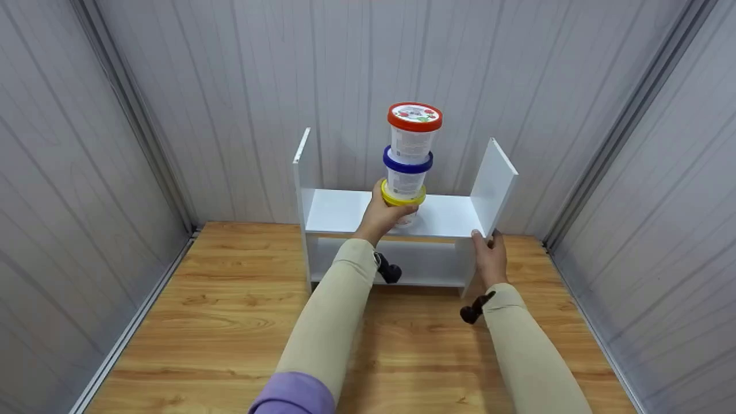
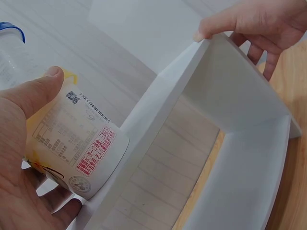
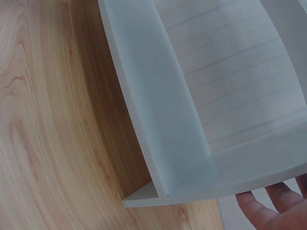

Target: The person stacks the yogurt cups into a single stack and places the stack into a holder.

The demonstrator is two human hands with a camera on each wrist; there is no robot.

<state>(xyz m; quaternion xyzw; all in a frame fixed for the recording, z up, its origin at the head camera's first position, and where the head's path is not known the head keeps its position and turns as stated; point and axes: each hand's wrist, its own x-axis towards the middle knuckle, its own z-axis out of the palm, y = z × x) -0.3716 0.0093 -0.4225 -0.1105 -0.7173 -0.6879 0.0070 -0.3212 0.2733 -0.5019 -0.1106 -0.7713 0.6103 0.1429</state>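
Observation:
Three white tubs stand stacked on the upper board of a small white shelf (image 1: pixel 339 213). On top is the red-lidded tub (image 1: pixel 411 145), below it the blue-lidded tub (image 1: pixel 405 183), and lowest the yellow-lidded tub (image 2: pixel 86 139). My left hand (image 1: pixel 382 216) grips the lowest tub, thumb across its near side by the lid; the base of that tub is right at the board. My right hand (image 1: pixel 490 259) holds the shelf's right side panel, its thumb on the front edge and its fingers (image 3: pixel 256 208) along the outer face.
The shelf stands on a wood-grain table (image 1: pixel 241 322) near the back wall (image 1: pixel 259 115). Its side panels (image 1: pixel 497 178) rise above the upper board on both sides of the stack. A lower board (image 1: pixel 425 261) runs beneath. Panelled walls enclose the left and right.

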